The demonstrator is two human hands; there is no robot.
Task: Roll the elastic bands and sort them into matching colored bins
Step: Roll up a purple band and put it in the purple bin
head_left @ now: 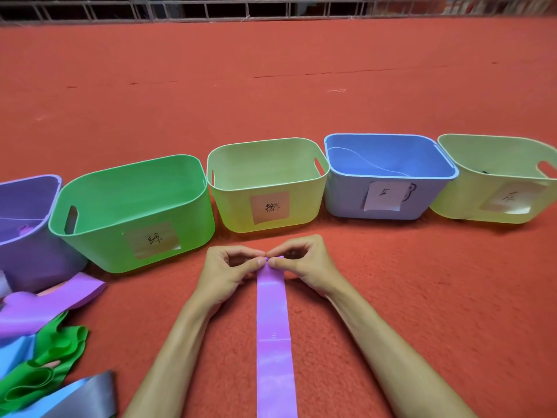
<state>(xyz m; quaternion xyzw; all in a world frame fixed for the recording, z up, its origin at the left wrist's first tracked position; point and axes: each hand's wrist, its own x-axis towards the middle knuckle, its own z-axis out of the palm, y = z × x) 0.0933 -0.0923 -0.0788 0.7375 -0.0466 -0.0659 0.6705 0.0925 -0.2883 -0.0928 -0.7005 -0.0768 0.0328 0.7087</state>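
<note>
Purple band [272, 327] was pinched at its far end by left hand [224, 270] and right hand [304, 263]; rolling appeared barely begun (loose bands [45, 342] left of the fingers lay unsorted).

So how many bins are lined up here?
5, left to right: purple bin, cut off at the edge; green bin; pale yellow bin; blue bin; second pale yellow bin, far right. More may sit out of view.

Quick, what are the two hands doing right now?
Left hand: pinching the far end of the purple band.
Right hand: pinching that same end.
</note>
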